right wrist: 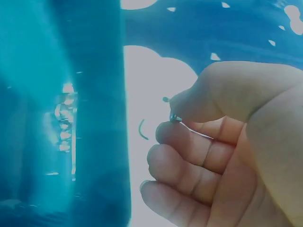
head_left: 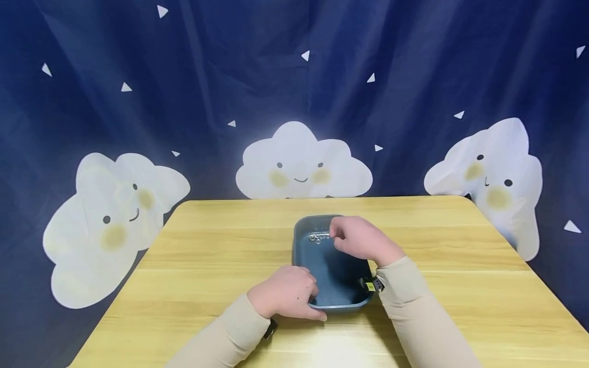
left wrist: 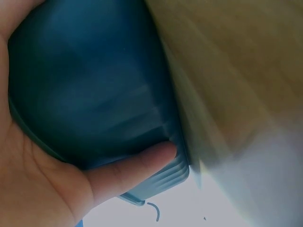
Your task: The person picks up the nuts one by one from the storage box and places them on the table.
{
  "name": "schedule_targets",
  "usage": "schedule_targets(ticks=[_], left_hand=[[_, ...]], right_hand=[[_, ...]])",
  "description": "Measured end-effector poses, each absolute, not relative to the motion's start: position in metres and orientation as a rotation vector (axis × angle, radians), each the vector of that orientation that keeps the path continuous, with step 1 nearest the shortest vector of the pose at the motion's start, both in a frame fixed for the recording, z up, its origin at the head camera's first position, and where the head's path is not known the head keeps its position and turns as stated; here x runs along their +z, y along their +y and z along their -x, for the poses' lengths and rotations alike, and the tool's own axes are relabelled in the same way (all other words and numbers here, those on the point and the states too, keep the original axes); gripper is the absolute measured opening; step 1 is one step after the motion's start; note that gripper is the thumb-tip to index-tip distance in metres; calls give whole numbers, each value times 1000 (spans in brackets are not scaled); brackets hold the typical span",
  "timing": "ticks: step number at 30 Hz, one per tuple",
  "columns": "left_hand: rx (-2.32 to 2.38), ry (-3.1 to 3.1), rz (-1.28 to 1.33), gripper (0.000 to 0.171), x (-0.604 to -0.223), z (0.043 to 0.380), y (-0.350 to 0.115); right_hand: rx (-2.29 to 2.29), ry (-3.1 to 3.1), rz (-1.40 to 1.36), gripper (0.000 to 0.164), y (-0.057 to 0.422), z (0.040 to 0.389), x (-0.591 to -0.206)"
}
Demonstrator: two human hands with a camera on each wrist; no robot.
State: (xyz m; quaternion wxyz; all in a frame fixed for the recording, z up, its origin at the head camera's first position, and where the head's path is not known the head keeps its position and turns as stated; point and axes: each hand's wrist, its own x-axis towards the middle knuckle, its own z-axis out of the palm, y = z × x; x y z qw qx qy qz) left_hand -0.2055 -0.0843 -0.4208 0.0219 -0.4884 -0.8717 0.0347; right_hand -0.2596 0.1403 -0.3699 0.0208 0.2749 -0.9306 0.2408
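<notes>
A deep blue-grey rectangular tray stands on the wooden table. My left hand grips its near left corner, fingers over the rim and thumb along the outside; the left wrist view shows the thumb against the tray's wall. Above the tray's far right side, my right hand pinches a tiny shiny metal piece between thumb and forefinger, the other fingers curled. Its exact kind is too small to tell. Several small shiny ring-like pieces lie together at the tray's far end.
Light wood tabletop surrounds the tray on all sides. Behind the table hangs a dark blue curtain with white smiling clouds and small white triangles. A dark wrist device with a yellow label sits by the right cuff.
</notes>
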Motion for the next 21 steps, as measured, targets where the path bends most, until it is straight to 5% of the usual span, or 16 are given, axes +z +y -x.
schedule_targets(ticks=[21], left_hand=[[143,-2687,1515,54,-423,206,-84]], right_hand=[[817,-2894,-636,5,201,271,-380]])
